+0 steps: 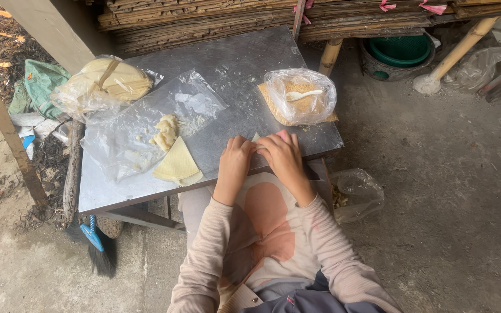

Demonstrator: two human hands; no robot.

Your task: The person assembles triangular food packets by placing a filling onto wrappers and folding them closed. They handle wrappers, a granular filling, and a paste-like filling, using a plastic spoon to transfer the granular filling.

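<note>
A: Table (233, 64) grey metal. Wrappers (178, 165) pale yellow, dough (166, 132) cream.

B: Spoon (302, 94) white, mat (273, 107) tan woven. Basin (401, 49) green. Sleeves (204, 255) beige; brush (93, 235) blue-handled, black bristles.

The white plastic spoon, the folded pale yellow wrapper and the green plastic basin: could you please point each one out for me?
white plastic spoon (304, 94), head view, middle of its handle inside the clear bag.
folded pale yellow wrapper (177, 164), head view, centre of the triangle.
green plastic basin (401, 50), head view, inner wall.
</note>
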